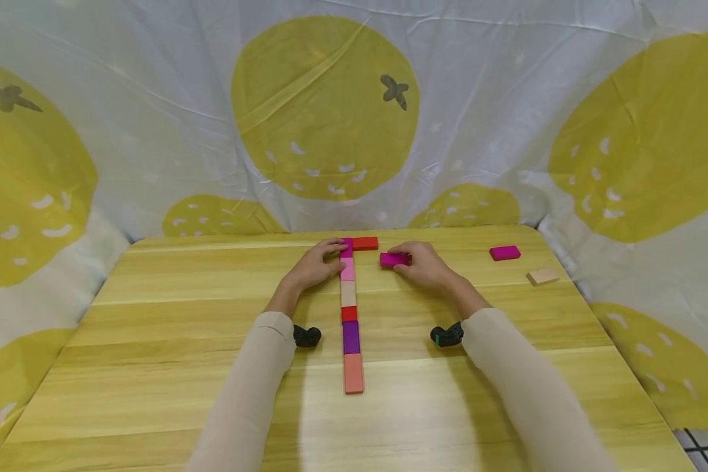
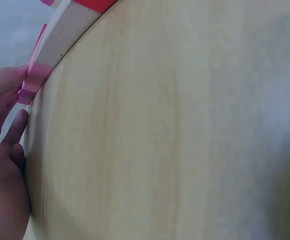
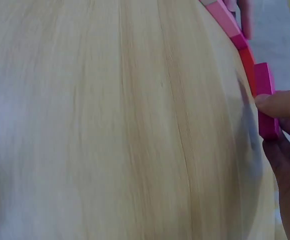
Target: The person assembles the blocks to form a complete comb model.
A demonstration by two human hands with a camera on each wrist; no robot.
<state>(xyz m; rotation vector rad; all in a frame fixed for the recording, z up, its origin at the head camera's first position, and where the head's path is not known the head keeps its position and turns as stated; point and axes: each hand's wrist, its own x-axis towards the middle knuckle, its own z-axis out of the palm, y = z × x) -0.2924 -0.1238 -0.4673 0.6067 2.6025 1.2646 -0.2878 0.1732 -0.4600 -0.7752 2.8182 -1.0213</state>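
Observation:
A column of coloured wooden blocks runs up the table's middle: a salmon block (image 1: 353,373), a purple block (image 1: 351,337), a small red block (image 1: 349,314), a plain wood block (image 1: 348,294), a light pink block (image 1: 347,269) and a magenta block (image 1: 347,249). A long red block (image 1: 365,244) lies crosswise at its far end, pointing right. My left hand (image 1: 315,267) rests its fingertips on the magenta and light pink blocks. Just right of the red crosspiece, my right hand (image 1: 425,264) pinches another magenta block (image 3: 266,105) between thumb and fingers.
At the right lie a loose magenta block (image 1: 505,253) and a loose plain wood block (image 1: 543,276). A white cloth with yellow fruit prints (image 1: 324,108) hangs behind the table's far edge. Both wrists carry black devices (image 1: 447,335).

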